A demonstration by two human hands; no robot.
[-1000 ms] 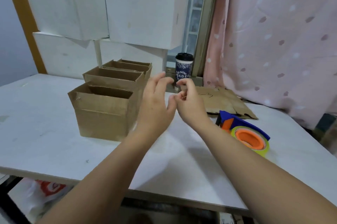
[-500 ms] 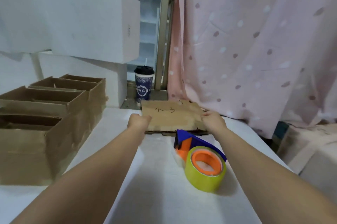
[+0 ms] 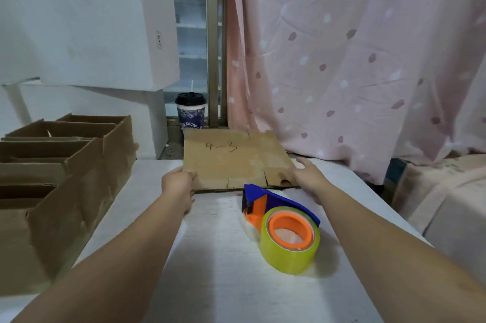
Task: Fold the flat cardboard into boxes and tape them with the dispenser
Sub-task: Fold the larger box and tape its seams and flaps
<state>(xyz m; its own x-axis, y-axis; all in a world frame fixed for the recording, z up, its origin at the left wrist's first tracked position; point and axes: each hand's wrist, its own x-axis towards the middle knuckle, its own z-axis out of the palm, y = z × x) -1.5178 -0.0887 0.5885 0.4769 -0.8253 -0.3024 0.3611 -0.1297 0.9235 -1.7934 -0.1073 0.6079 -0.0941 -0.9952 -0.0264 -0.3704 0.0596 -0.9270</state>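
Note:
A flat brown cardboard (image 3: 234, 162) marked "4-3" is tilted up off the white table (image 3: 231, 283) at its far end. My left hand (image 3: 178, 182) grips its near left corner, thumb on top. My right hand (image 3: 309, 178) holds its near right edge, with the fingers partly hidden under the sheet. A blue and orange tape dispenser (image 3: 278, 220) with a yellow-green roll lies on the table just in front of the cardboard, between my forearms. Three folded open brown boxes (image 3: 65, 178) stand in a row at the left.
White foam boxes (image 3: 86, 33) are stacked at the back left. A paper cup (image 3: 190, 112) with a black lid stands behind the cardboard. A pink dotted curtain (image 3: 355, 59) hangs at the right, and the table's right edge runs beside it.
From a second ago my view swung right and both hands reached from mid-air to the flat cardboard. Since half a second ago the sheet's near edge has lifted and come toward me.

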